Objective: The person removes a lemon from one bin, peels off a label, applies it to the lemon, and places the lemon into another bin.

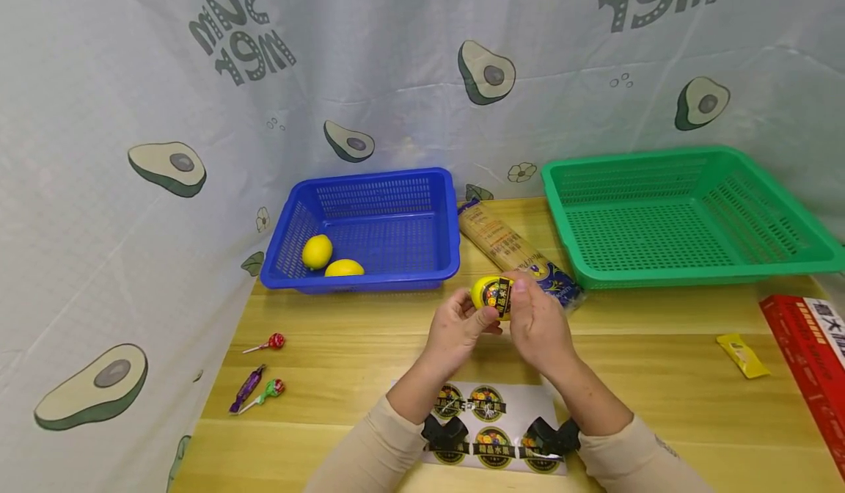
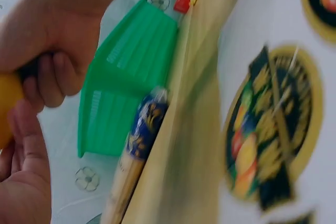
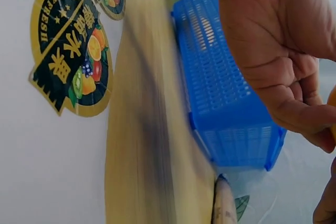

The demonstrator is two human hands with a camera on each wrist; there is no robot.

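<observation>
While the left hand [image 1: 457,326] grips a stickered lemon [image 1: 491,293], the right hand [image 1: 540,322] pinches it too.

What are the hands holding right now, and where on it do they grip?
Both hands hold one yellow lemon above the table. The left hand grips its left side and underside; the right hand pinches its right side, where a round fruit sticker sits.

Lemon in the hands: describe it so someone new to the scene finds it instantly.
Start at the blue basket at the back left of the wooden table; just in front of its right corner, both hands meet above the table. The lemon is held between them. Unlike the two bare lemons in the basket, it carries a dark round sticker.
</observation>
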